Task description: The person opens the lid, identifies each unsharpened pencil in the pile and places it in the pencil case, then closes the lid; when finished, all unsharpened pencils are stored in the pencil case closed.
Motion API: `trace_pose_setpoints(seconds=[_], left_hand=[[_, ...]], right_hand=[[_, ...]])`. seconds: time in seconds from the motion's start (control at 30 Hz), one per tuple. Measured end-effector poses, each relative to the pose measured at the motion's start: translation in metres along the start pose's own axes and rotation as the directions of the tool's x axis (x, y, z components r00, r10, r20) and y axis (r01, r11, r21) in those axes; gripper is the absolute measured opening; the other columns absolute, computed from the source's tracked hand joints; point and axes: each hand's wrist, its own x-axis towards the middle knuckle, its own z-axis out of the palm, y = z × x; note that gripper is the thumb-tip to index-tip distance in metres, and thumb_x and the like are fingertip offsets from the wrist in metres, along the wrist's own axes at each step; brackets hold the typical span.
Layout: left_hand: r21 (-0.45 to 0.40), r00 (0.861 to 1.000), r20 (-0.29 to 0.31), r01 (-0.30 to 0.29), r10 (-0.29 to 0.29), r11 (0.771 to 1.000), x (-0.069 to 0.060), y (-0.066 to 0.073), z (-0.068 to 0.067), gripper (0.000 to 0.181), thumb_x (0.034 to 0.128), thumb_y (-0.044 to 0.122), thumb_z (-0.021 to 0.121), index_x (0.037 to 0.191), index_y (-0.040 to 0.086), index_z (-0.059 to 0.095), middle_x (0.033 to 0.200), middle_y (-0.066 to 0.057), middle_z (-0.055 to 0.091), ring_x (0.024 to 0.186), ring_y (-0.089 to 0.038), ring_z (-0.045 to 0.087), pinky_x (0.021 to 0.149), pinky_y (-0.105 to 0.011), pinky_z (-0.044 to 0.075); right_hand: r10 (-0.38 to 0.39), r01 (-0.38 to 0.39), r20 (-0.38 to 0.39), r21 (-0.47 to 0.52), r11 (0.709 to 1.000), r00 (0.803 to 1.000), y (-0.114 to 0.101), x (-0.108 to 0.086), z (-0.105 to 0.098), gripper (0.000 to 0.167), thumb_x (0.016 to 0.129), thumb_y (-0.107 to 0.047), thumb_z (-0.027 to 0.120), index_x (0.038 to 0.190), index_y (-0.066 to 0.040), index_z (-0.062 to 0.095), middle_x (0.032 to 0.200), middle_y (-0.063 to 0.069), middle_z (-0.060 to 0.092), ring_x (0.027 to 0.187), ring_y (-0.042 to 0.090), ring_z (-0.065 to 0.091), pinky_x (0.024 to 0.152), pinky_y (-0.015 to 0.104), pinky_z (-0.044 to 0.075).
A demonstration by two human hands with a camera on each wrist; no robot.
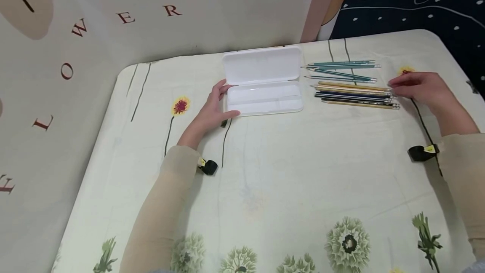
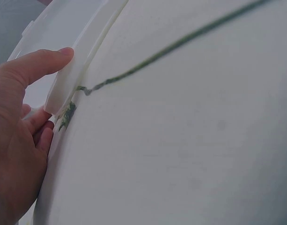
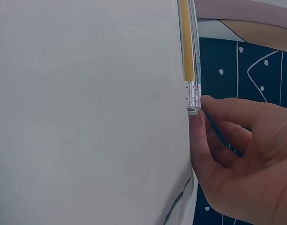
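A white hinged pencil case (image 1: 265,98) lies open on the table, its lid (image 1: 262,65) tipped back toward the wall. My left hand (image 1: 213,111) holds the left end of its base, thumb on the front rim and fingers at the back. To the right of the case lies a bunch of pencils (image 1: 354,96) in gold, white and dark colours, with several teal pencils (image 1: 341,72) behind them. My right hand (image 1: 426,89) pinches at the eraser ends of the bunch. Which pencil sits between thumb and forefinger is hard to make out.
A pale flowered cloth (image 1: 288,172) covers the table. Behind it stands a light wall (image 1: 227,16) with printed letters, and a dark patterned fabric (image 1: 409,3) hangs at the back right. Black straps with small devices (image 1: 422,153) are on both wrists.
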Motion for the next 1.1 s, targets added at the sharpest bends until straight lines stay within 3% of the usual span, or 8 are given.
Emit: trace_pose_setpoints(seconds=[0.13, 0.23, 0.3, 0.43, 0.53, 0.7, 1.1], left_hand=[[-0.003, 1.0, 0.001, 0.008, -0.008, 1.0, 0.0008, -0.0016, -0.0003, 0.101, 0.0876, 0.026, 0.077, 0.159, 0.022, 0.006, 0.162, -0.001, 0.029, 0.153, -0.021, 0.024, 0.128, -0.038, 0.018], [-0.005, 1.0, 0.002, 0.004, -0.004, 1.0, 0.0011, -0.0025, -0.0004, 0.101, 0.0878, 0.026, 0.077, 0.159, 0.022, 0.006, 0.162, -0.001, 0.029, 0.153, -0.021, 0.023, 0.128, -0.038, 0.018], [-0.005, 1.0, 0.002, 0.0, 0.0, 1.0, 0.0008, -0.0027, -0.0004, 0.101, 0.0877, 0.026, 0.077, 0.159, 0.022, 0.006, 0.162, -0.001, 0.029, 0.153, -0.021, 0.024, 0.128, -0.038, 0.018], [-0.005, 1.0, 0.004, -0.01, 0.01, 1.0, 0.0002, -0.0024, -0.0002, 0.101, 0.0876, 0.025, 0.077, 0.159, 0.021, 0.006, 0.162, -0.002, 0.029, 0.153, -0.021, 0.023, 0.128, -0.038, 0.018], [-0.005, 1.0, 0.007, -0.012, 0.012, 1.0, 0.0007, -0.0025, 0.0001, 0.101, 0.0875, 0.025, 0.077, 0.159, 0.02, 0.006, 0.162, -0.002, 0.029, 0.153, -0.021, 0.023, 0.128, -0.037, 0.018], [0.001, 1.0, 0.009, -0.008, 0.008, 1.0, 0.0006, -0.0014, 0.0003, 0.102, 0.0875, 0.025, 0.078, 0.159, 0.02, 0.006, 0.162, -0.003, 0.029, 0.153, -0.021, 0.023, 0.128, -0.037, 0.018], [-0.002, 1.0, 0.009, -0.008, 0.008, 1.0, 0.0006, -0.0013, -0.0007, 0.102, 0.0874, 0.025, 0.078, 0.159, 0.021, 0.006, 0.163, -0.002, 0.028, 0.153, -0.021, 0.023, 0.128, -0.037, 0.018]], right_hand=[[-0.046, 0.046, 0.002, -0.085, 0.995, 0.999, -0.0012, 0.0048, 0.0013, 0.021, 0.098, -0.03, 0.062, 0.116, -0.031, 0.072, 0.095, -0.024, 0.051, 0.099, 0.018, 0.042, 0.071, 0.018, 0.038], [-0.05, 0.05, 0.008, -0.108, 0.993, 0.999, -0.0028, 0.0061, 0.0019, 0.027, 0.099, -0.025, 0.06, 0.123, -0.017, 0.07, 0.102, -0.011, 0.058, 0.108, 0.028, 0.041, 0.08, 0.027, 0.039], [-0.037, 0.038, 0.012, -0.112, 0.993, 0.999, -0.0038, 0.0061, 0.0024, 0.025, 0.1, -0.024, 0.059, 0.12, -0.019, 0.072, 0.107, -0.004, 0.061, 0.113, 0.032, 0.039, 0.085, 0.034, 0.039], [-0.031, 0.032, 0.014, -0.108, 0.994, 0.999, -0.0045, 0.0049, 0.0036, 0.025, 0.1, -0.022, 0.058, 0.119, -0.013, 0.072, 0.125, 0.019, 0.056, 0.12, 0.037, 0.036, 0.094, 0.048, 0.037], [-0.033, 0.034, 0.01, -0.114, 0.993, 0.999, -0.0038, 0.0041, 0.0041, 0.028, 0.1, -0.022, 0.059, 0.121, -0.008, 0.07, 0.13, 0.026, 0.05, 0.119, 0.038, 0.035, 0.09, 0.043, 0.038], [-0.038, 0.038, 0.008, -0.118, 0.992, 0.999, -0.0017, 0.0054, 0.005, 0.03, 0.1, -0.026, 0.057, 0.122, -0.008, 0.069, 0.132, 0.025, 0.05, 0.112, 0.035, 0.037, 0.079, 0.029, 0.035], [-0.042, 0.044, 0.023, -0.124, 0.991, 0.999, -0.0021, 0.0068, 0.007, 0.04, 0.103, -0.024, 0.053, 0.133, 0.002, 0.058, 0.137, 0.029, 0.045, 0.11, 0.036, 0.036, 0.078, 0.028, 0.036]])
